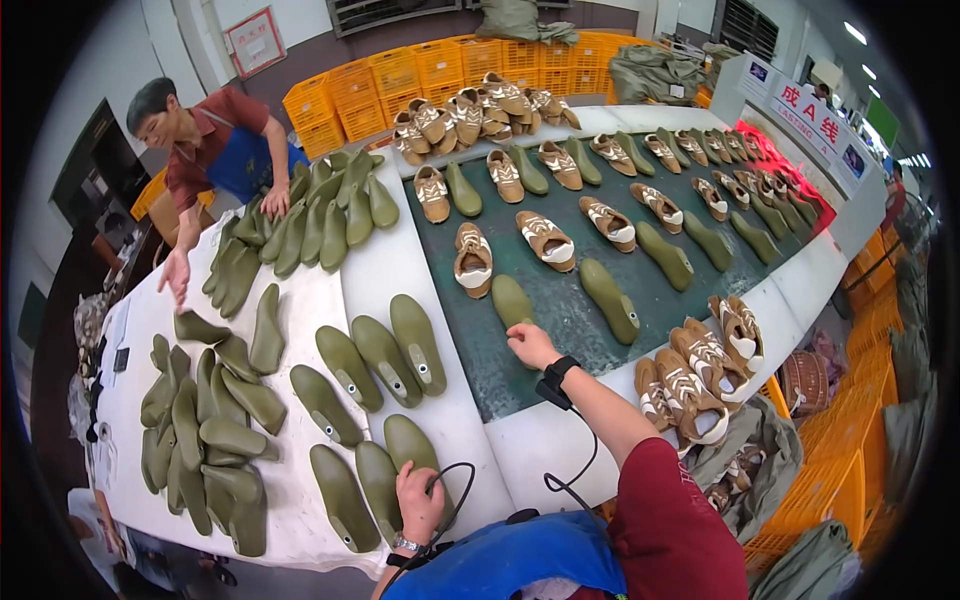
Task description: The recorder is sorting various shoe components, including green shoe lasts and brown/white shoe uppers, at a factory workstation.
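Observation:
My right hand (533, 345) is closed on the near end of an olive-green shoe last (511, 300), which lies on the dark green conveyor belt (455, 345). My left hand (420, 497), fingers curled, is at the near end of another green last (408, 438) on the white table (300, 535). Beside it lie more lasts, including one just to its left (377, 480) and a row of three (385, 355) farther off. On the belt, brown-and-white shoes (545, 240) alternate with green lasts, one of them (608, 300) just right of my right hand.
Two heaps of lasts (225, 410) cover the table's left side. A co-worker (230, 150) in a blue apron reaches over the far heap. Shoes are piled (465, 115) beyond the belt and on its near edge (700, 370). Orange crates (415, 70) line the back and right.

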`<state>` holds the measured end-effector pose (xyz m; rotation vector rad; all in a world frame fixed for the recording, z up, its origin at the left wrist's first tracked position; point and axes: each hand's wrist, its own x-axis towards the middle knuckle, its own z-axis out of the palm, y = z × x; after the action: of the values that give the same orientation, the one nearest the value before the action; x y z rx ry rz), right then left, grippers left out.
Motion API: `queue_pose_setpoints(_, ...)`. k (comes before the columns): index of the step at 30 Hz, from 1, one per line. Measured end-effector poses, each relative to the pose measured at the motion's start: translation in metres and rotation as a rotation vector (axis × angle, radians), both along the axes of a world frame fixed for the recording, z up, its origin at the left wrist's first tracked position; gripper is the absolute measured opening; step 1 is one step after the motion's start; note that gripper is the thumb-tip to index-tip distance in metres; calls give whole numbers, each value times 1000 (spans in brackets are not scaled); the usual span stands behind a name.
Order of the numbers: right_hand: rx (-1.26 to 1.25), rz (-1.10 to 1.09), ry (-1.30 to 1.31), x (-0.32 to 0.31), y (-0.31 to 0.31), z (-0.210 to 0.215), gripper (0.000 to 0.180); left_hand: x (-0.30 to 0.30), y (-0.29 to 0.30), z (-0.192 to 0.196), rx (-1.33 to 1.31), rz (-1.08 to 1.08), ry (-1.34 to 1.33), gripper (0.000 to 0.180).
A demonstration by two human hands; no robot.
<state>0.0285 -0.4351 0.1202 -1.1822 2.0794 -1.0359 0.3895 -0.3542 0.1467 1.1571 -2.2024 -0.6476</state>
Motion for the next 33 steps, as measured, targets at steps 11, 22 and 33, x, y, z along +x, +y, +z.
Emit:
queue_pose_setpoints(11, 238, 279, 220, 3, -109, 29, 34, -3, -6, 7, -2, -36, 44, 13)
queue_pose_setpoints(22, 357, 26, 250, -23, -187, -28, 45, -24, 3, 38, 37, 110, 53, 9)
queue_pose_setpoints(33, 23, 362, 251, 11, -48, 12, 40, -1, 2, 0, 46, -53, 29, 16)
